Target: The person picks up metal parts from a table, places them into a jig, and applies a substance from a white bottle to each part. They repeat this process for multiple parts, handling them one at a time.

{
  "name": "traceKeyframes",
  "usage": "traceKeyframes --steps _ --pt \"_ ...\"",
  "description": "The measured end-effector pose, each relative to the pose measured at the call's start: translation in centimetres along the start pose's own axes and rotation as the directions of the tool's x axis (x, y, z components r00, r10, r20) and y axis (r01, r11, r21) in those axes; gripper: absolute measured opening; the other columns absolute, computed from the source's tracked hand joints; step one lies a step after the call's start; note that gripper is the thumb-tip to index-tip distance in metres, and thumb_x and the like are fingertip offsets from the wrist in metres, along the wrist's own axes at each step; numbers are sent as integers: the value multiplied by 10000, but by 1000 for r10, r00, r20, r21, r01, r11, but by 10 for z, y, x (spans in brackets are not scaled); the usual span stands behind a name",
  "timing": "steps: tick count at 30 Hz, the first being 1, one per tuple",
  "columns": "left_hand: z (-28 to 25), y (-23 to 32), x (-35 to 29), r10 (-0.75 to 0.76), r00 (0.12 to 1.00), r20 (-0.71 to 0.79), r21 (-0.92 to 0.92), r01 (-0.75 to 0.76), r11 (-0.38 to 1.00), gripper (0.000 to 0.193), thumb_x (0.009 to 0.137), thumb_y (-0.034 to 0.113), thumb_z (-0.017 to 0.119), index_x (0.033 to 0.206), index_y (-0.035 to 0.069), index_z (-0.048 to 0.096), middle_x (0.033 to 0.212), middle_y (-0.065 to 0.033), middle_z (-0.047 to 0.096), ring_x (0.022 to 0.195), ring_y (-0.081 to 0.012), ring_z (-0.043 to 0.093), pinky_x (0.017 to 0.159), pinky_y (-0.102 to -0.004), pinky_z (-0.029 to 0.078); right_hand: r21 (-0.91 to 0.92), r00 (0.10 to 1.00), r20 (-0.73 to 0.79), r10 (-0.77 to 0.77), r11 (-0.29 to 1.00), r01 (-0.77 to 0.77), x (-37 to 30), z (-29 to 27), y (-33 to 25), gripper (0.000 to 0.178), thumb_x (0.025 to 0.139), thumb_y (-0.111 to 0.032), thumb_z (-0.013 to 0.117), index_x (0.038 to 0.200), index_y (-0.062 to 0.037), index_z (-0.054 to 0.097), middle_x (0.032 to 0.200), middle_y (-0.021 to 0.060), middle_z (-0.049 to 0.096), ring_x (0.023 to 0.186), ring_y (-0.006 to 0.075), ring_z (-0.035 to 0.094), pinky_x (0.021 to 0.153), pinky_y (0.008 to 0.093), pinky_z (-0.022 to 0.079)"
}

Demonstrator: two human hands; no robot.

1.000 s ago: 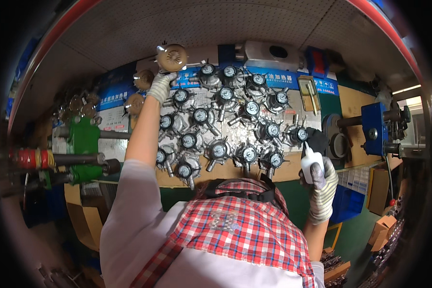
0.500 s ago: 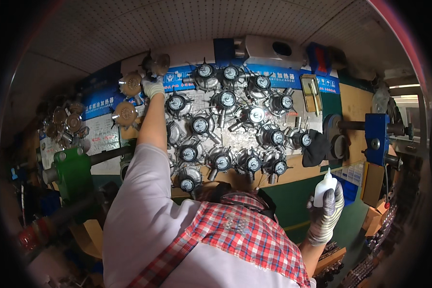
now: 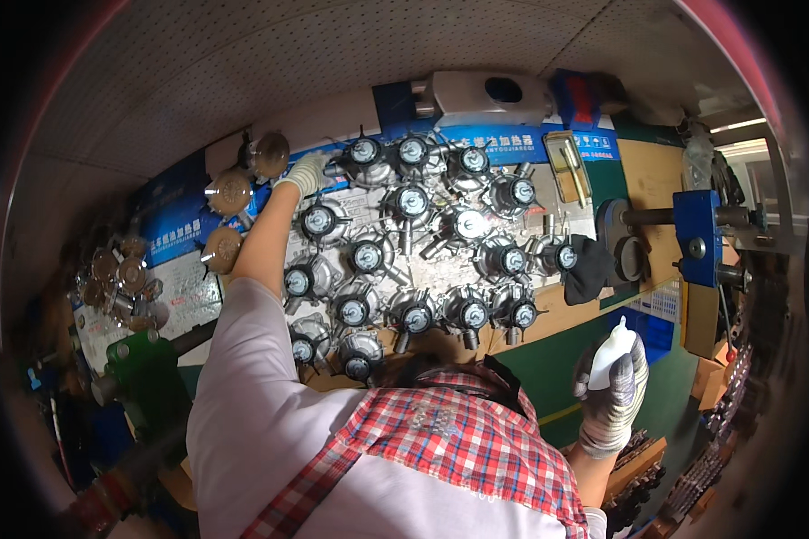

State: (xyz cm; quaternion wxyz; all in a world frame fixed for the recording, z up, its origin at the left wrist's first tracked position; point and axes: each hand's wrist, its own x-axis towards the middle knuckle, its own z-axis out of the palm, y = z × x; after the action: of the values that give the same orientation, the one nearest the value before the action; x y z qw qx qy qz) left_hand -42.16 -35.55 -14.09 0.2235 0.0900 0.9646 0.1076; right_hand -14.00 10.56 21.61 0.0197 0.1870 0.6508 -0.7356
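White squeeze bottle just off the bench's near edge, nozzle up, fingers of the gloved right hand wrapped round it. Left hand (gloved too; grip cannot be told) between metal housings and brown-topped parts.

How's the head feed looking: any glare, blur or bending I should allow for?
Head view: glare washes out the face of one metal housing mid-table; the white bottle in the right hand looks nearly overexposed. Same view, left: the green clamp is shadowed and soft. Head view rim: fisheye bending, fading to black.
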Motion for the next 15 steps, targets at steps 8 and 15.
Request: traceKeyframes --steps 8,15 --pt "11 32 12 -53 993 -103 142 68 988 593 823 258 733 1332 48 514 1099 -223 675 1052 -383 638 894 -449 533 59 999 -9 32 998 -31 -5 -10 8 489 835 -416 772 1029 -10 582 729 91 618 516 186 598 440 262 424" --pt "-37 24 -48 52 991 -121 252 -20 967 445 896 141 565 1335 76 531 1063 -268 670 968 -409 660 817 -499 535 70 995 97 19 997 -25 0 -26 6 520 838 -435 763 1056 4 588 719 79 610 527 167 588 450 258 414"
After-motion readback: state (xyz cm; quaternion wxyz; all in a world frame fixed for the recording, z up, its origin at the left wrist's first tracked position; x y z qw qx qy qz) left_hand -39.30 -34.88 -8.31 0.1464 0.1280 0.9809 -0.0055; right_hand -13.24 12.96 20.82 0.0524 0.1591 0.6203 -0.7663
